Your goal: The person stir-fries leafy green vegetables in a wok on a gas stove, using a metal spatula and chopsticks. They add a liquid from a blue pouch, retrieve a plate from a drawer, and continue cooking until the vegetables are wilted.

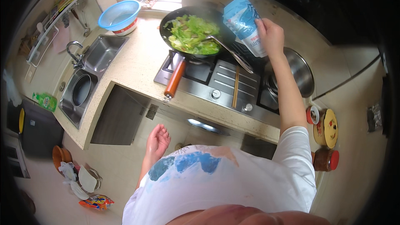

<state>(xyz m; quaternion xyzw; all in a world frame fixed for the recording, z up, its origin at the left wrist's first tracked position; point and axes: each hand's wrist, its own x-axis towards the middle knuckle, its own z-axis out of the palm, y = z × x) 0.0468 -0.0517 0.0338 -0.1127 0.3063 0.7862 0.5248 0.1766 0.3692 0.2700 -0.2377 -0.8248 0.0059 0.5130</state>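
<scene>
My right hand (273, 37) grips the side of a blue and white plastic pouch (243, 21), held up over the stove just right of the wok. What the pouch contains does not show. Chopped leafy greens (191, 33) fill the black wok (166, 46), which sits on the left burner. Its orange-brown handle (175, 78) points toward me. A metal spatula (233, 55) rests with its head in the greens and its handle out to the right. My left hand (158, 141) hangs low beside my shirt, palm up, loosely curled and holding nothing.
Chopsticks (236, 86) lie across the gas stove (200, 84). A steel pan (303, 73) stands on the right burner. Left are a double sink (102, 58) holding a dark pot (82, 89), and a blue basin (121, 14). A red-lidded jar (326, 159) and yellow tin (326, 128) stand right.
</scene>
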